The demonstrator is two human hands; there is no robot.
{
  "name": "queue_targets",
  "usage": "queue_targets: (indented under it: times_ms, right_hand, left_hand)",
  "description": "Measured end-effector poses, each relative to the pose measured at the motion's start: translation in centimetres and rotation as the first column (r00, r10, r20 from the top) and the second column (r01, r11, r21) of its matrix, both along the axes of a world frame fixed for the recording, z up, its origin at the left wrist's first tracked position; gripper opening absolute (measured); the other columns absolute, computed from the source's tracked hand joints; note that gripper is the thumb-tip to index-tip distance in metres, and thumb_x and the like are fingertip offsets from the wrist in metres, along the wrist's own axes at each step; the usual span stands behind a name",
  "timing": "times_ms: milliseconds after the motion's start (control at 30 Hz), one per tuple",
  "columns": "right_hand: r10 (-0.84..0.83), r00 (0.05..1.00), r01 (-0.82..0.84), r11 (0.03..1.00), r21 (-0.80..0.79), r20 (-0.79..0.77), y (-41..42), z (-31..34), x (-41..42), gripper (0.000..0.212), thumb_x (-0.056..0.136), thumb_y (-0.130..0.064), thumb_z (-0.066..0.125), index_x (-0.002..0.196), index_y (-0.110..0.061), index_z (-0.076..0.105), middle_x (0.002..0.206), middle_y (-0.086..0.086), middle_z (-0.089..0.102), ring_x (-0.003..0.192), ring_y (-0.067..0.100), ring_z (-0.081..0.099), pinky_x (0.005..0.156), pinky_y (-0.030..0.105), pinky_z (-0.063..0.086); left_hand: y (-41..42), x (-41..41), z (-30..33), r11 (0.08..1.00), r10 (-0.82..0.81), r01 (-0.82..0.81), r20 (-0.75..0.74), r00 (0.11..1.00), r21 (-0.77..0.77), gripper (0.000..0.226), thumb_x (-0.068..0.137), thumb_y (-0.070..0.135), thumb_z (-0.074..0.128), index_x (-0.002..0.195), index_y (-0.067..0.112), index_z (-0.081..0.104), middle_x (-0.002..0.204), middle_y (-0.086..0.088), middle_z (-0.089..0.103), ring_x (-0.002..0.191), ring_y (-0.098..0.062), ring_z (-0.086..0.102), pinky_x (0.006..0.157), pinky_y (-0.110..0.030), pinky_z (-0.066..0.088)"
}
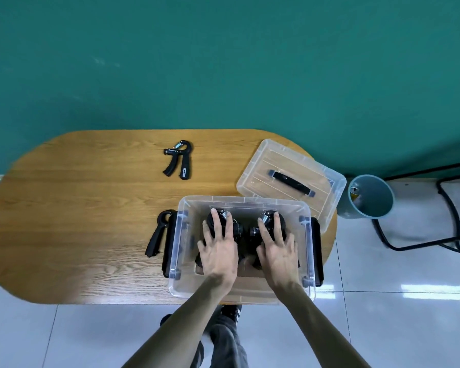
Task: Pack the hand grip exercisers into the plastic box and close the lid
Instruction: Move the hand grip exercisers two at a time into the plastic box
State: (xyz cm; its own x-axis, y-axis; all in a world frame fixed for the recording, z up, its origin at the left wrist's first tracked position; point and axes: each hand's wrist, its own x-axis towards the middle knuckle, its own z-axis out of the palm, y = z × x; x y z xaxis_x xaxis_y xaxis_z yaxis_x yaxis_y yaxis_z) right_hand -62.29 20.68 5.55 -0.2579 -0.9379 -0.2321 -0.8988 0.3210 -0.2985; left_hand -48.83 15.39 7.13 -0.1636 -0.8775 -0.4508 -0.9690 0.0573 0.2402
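Note:
A clear plastic box [243,200] stands open at the table's near edge, with black latches on both ends. Both my hands are down inside it. My left hand [218,251] lies palm-down over a black hand grip exerciser [238,229], fingers draped across its top. Over a second exerciser [254,231], beside the first, my right hand [276,251] lies the same way. Both exercisers are largely hidden by my hands. A third exerciser [157,233] lies on the table against the box's left end. Another exerciser [178,159] lies farther back. The clear lid [266,166] with its black handle rests behind the box, to the right.
The oval wooden table [77,208] stands against a green wall. A grey-blue bin [369,197] stands on the tiled floor right of the table, and a black metal chair frame [457,208] beyond it. My legs and shoes show under the table's near edge.

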Motion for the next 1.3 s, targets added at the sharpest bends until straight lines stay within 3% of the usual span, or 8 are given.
queue_targets:
  times_ms: [133,233,333,533,800,900,1033,1300]
  right_hand:
    - [-0.002,1.0,0.002,0.999,0.034,-0.003,-0.2,-0.2,-0.1,0.065,0.099,-0.028,0.049,0.158,-0.03,0.023,0.168,0.012,0.006,0.115,0.044,0.046,0.097,0.055,0.045]
    - [0.012,1.0,-0.013,0.995,0.102,0.002,-0.6,-0.3,-0.3,0.064,0.102,-0.032,0.042,0.16,-0.034,0.014,0.169,0.008,-0.002,0.137,0.047,0.034,0.114,0.056,0.031]
    - [-0.02,1.0,0.021,0.996,0.086,-0.007,-0.5,-0.4,-0.4,0.058,0.104,-0.037,0.036,0.159,-0.035,0.017,0.169,0.008,0.004,0.148,0.045,0.023,0.12,0.058,0.021]
    - [-0.072,0.993,0.068,0.996,-0.052,-0.092,1.1,0.7,0.8,0.058,0.103,-0.047,0.029,0.157,-0.029,0.027,0.165,0.01,0.023,0.151,0.037,0.021,0.121,0.055,0.021]
    - [-0.024,0.994,0.015,0.996,-0.085,-0.11,1.3,3.6,4.7,0.057,0.105,-0.047,0.023,0.156,-0.022,0.031,0.163,0.014,0.027,0.148,0.037,0.027,0.118,0.053,0.028]
    - [0.04,0.992,-0.05,0.996,-0.08,-0.116,0.8,5.4,6.8,0.057,0.105,-0.046,0.024,0.157,-0.022,0.03,0.163,0.011,0.029,0.144,0.034,0.035,0.114,0.051,0.035]
    - [0.162,0.976,-0.17,0.984,-0.045,-0.145,-0.1,7.2,10.5,0.056,0.104,-0.045,0.026,0.155,-0.023,0.035,0.156,0.007,0.043,0.129,0.032,0.05,0.103,0.049,0.046]
    - [0.275,0.942,-0.286,0.958,-0.032,-0.19,-2.5,8.7,17.6,0.05,0.101,-0.038,0.028,0.142,-0.017,0.049,0.143,0.007,0.055,0.122,0.029,0.054,0.096,0.044,0.049]
  left_hand:
    - [0.1,0.4,-0.2,1.0,-0.006,0.007,-0.04,0.999,0.029,0.072,0.11,0.03,0.033,0.161,0.034,-0.018,0.162,-0.001,-0.04,0.156,-0.035,-0.014,0.123,-0.058,0.014]
    - [0.1,0.6,-0.2,0.999,-0.039,0.04,-0.031,0.999,0.027,0.069,0.108,0.048,0.024,0.162,0.032,-0.016,0.162,-0.002,-0.041,0.155,-0.035,-0.018,0.123,-0.057,0.016]
    - [0.4,0.9,-0.3,0.996,-0.094,0.094,-0.019,0.995,0.009,0.073,0.106,0.057,0.023,0.161,0.03,-0.016,0.163,-0.006,-0.038,0.153,-0.038,-0.023,0.124,-0.059,0.004]
    - [1.7,3.2,0.0,0.963,-0.255,0.256,0.026,0.967,-0.081,0.077,0.096,0.065,0.0,0.161,0.026,-0.019,0.164,-0.012,-0.033,0.151,-0.037,-0.029,0.125,-0.059,-0.006]
    - [1.4,7.5,2.2,0.927,-0.323,0.331,0.071,0.944,-0.174,0.075,0.104,0.061,0.009,0.162,0.02,-0.014,0.165,-0.014,-0.029,0.154,-0.032,-0.024,0.127,-0.052,-0.003]
    - [1.0,9.5,3.8,0.934,-0.307,0.316,0.081,0.948,-0.164,0.076,0.104,0.061,0.012,0.163,0.019,-0.01,0.168,-0.015,-0.022,0.158,-0.032,-0.01,0.127,-0.052,0.008]
    - [0.7,13.3,6.1,0.944,-0.273,0.288,0.11,0.956,-0.163,0.073,0.105,0.059,0.014,0.164,0.017,0.003,0.172,-0.012,0.004,0.151,-0.032,0.02,0.12,-0.049,0.023]
    - [-0.1,20.6,7.1,0.96,-0.214,0.237,0.153,0.965,-0.151,0.061,0.108,0.05,0.013,0.157,0.015,0.023,0.154,-0.011,0.034,0.125,-0.026,0.04,0.106,-0.042,0.034]
